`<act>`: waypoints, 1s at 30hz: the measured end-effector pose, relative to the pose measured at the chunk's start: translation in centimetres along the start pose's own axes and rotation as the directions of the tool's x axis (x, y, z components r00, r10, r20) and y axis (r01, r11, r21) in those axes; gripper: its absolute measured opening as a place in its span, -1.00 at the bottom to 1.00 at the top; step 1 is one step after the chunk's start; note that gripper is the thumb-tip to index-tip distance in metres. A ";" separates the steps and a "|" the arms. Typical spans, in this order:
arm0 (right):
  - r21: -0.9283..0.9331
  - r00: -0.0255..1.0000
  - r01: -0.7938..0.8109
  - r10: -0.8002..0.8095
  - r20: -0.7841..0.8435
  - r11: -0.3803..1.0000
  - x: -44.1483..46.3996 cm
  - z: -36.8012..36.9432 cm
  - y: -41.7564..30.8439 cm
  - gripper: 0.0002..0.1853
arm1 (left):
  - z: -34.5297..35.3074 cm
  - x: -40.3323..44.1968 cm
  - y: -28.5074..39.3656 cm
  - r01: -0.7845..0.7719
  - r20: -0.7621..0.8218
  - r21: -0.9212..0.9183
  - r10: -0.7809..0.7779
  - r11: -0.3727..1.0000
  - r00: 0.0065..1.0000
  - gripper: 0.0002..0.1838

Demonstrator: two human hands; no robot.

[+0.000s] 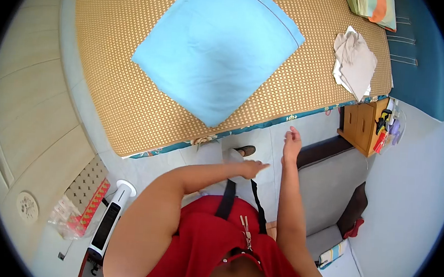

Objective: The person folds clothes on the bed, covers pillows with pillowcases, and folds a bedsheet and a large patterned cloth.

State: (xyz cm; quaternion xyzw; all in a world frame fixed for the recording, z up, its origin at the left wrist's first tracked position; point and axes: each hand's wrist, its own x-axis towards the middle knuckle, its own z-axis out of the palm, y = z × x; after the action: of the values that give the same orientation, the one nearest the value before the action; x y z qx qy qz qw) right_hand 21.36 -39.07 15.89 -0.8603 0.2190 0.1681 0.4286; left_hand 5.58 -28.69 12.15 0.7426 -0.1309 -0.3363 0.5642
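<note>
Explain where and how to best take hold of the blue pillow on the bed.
I would pinch the blue pillow by its near corner, coming from the person's side: it lies flat, turned so that this tapering corner points toward the person, close to the edge of the bed.

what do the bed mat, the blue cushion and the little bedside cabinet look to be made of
Bed mat: likely woven rattan or straw, matte, from its tan checked weave.
Blue cushion: soft matt fabric, perhaps cotton, with creases and a stitched edge.
Bedside cabinet: wood or wood-look board, smooth orange-brown finish.
</note>
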 end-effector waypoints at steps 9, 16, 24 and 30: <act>-0.383 0.714 0.693 -0.511 0.478 0.611 -8.1 -0.1 -2.4 -0.64 | -9.2 3.5 -0.1 0.337 -0.010 -0.714 -0.490 0.614 0.872 -0.74; -0.459 0.897 0.113 0.109 0.429 0.881 -7.7 -2.1 7.2 -0.61 | -21.5 -5.5 -11.5 0.505 -0.892 -0.451 -0.393 0.736 -0.224 -0.34; -0.274 0.854 0.190 -0.020 0.521 0.943 -6.9 2.2 3.0 -0.63 | -32.5 -12.0 -18.1 -0.366 -0.554 -0.663 -0.757 0.653 -0.347 -0.26; -0.195 0.759 0.278 -0.090 0.644 0.941 -8.2 7.3 -2.4 -0.62 | -36.9 -14.0 -20.1 -0.599 -0.503 -0.687 -0.864 0.411 -0.016 -0.35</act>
State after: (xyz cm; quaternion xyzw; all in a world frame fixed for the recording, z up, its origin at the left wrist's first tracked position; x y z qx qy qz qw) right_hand 14.97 -29.98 17.21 -0.8239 -0.0484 0.4301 0.3659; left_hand 15.42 13.65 3.51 0.3043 0.6145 0.2130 0.6960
